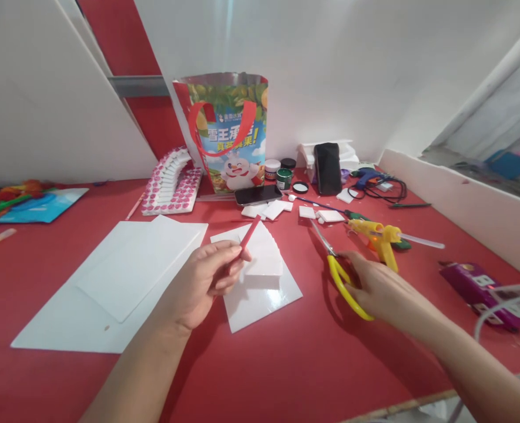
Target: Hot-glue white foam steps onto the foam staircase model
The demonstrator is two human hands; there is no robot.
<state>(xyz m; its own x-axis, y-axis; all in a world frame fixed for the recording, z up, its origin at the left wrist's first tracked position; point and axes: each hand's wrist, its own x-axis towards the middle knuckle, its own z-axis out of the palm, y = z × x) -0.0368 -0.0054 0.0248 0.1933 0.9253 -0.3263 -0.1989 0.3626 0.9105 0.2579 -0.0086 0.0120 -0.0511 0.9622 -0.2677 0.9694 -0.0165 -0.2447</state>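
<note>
Near the middle, my left hand pinches a narrow red strip, which tilts up and to the right. Just beyond those fingers is a small white block-like piece on a glossy white board. Yellow-handled scissors are in my right hand, its fingers around the handles. The blades point away from me, toward small white pieces. To the right of the scissors lies a yellow glue gun with a clear stick in its back.
Larger white sheets lie at left on the red table. Behind are a printed bag, a pink-dotted arched piece, paint jars and a phone propped upright. A purple packet and a cable sit at right.
</note>
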